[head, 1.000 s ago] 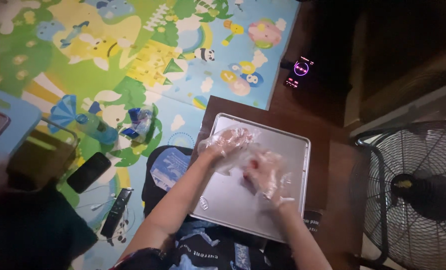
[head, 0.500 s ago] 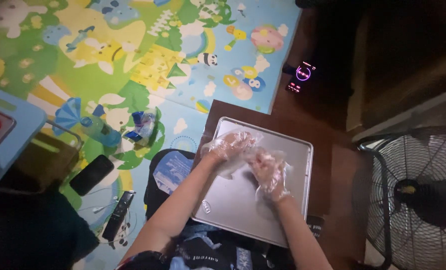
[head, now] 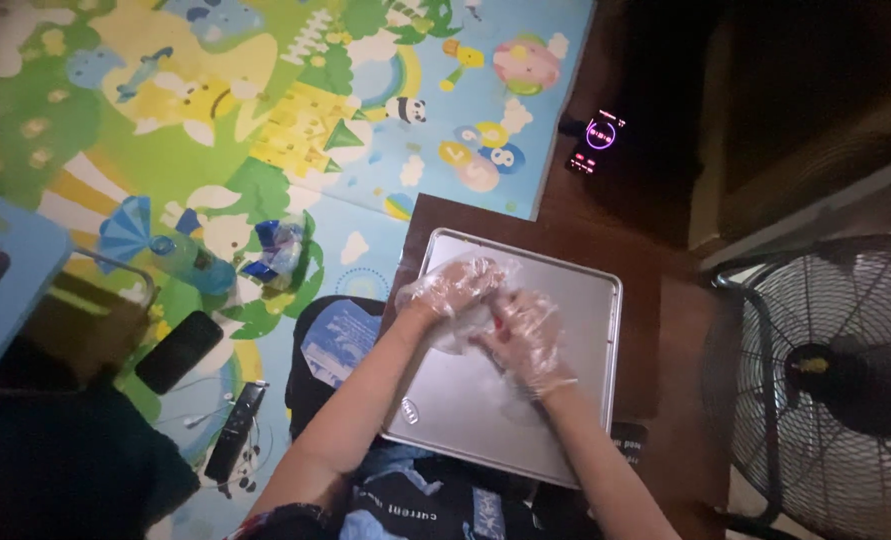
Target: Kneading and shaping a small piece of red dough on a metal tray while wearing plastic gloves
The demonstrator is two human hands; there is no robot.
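Observation:
A silver metal tray (head: 575,300) lies on a small dark wooden table (head: 525,225) in front of me. Both my hands wear clear plastic gloves and meet over the tray's upper left part. My left hand (head: 452,287) curls over a pale lump of dough (head: 462,328). My right hand (head: 525,335) presses against the same lump from the right. The dough is mostly hidden under my fingers.
A colourful cartoon play mat (head: 265,130) covers the floor to the left. On it lie a plastic bottle (head: 190,260), a black phone (head: 178,351) and a remote (head: 233,430). A lit phone (head: 595,140) lies beyond the table. A large floor fan (head: 825,380) stands at right.
My hands have stayed together on the dough, kneading it; the fingers shifted slightly. The view has drifted a little, the tray sitting slightly lower.

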